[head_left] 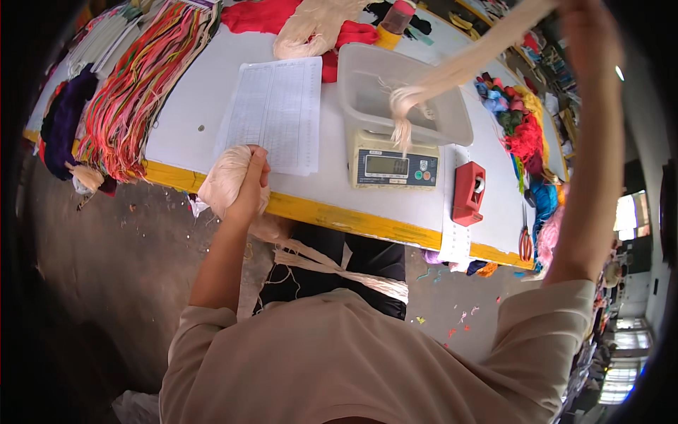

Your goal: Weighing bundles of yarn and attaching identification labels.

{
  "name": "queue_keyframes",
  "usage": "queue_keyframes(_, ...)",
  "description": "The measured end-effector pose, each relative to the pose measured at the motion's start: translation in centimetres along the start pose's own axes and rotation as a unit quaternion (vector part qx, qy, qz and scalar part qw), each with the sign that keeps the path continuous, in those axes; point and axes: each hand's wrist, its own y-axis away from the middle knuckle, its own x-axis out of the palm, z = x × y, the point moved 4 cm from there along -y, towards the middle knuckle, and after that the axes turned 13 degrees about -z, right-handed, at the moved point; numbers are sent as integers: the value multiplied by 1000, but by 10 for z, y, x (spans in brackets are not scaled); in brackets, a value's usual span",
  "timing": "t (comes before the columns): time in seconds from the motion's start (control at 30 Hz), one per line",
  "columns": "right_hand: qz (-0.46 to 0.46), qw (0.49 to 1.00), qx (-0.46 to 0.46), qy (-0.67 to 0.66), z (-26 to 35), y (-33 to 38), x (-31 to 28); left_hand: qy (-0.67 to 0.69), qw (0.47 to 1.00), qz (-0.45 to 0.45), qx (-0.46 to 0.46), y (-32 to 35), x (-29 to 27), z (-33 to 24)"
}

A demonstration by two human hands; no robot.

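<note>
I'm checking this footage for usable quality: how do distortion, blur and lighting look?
Head view: fisheye bends the yellow table edge into a curve, dark vignette fills the corners; the raised right hand is motion-blurred near the rim; windows at lower right are blown out; the scale and the left hand stay sharp, evenly lit.

Daylight was bright and even across the white table [205, 106], shadows soft and faint. Windows at the lower right blew out to glare. The fisheye bent the table's yellow edge and left black corners — the raised right hand [590, 32] was smeared by motion blur.
</note>
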Motion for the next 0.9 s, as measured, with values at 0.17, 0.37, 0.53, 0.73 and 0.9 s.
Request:
queue_keyframes(0.17,297,793,-124,518,-63,211,28,9,1000,-5,-5,0,-2,7)
queue_keyframes(0.37,194,848,-33,493,-24,307,5,-54,996,6,67,18,-1,-16)
queue_keyframes(0.53,76,954,135,259,24,335,23,58,971,204,-109,91,42,-45)
queue_keyframes(0.73,11,909,412,-70,33,382,86,42,929,349,111,132,77,-65)
queue_keyframes(0.9,-12,958,275,-77,36,380,87,71,922,372,-77,131,81,-19)
